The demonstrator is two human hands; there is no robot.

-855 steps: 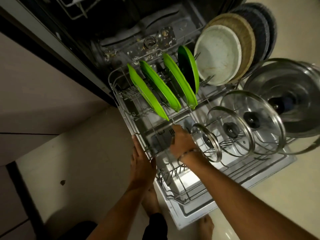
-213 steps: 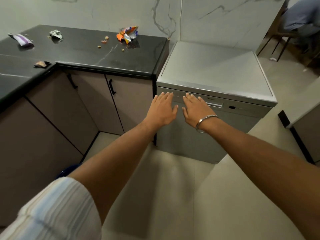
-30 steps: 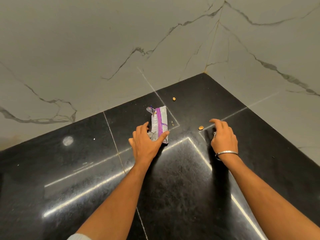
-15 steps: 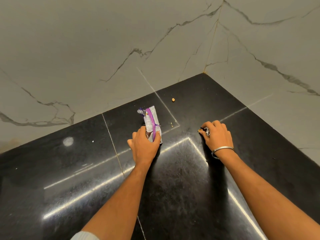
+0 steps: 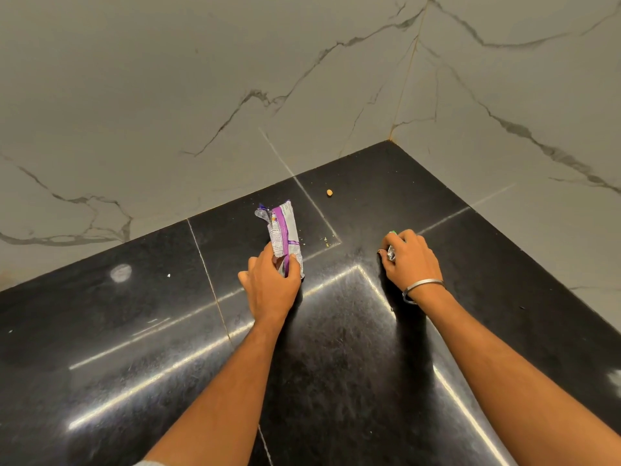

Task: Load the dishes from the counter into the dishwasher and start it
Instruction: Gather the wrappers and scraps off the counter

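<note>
Head: left hand (image 5: 270, 285) grips wrapper (image 5: 284, 235), pointing away.

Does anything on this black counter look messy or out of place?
Yes: litter, not dishes. The left hand grips a crumpled purple-and-silver wrapper, the right hand clutches a foil scrap, and an orange crumb lies near the wall.

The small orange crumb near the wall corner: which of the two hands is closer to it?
Right, but only slightly. The right hand lies below and right of the crumb, closed on a small foil scrap. The left hand, gripping the purple wrapper, is lower left.
</note>
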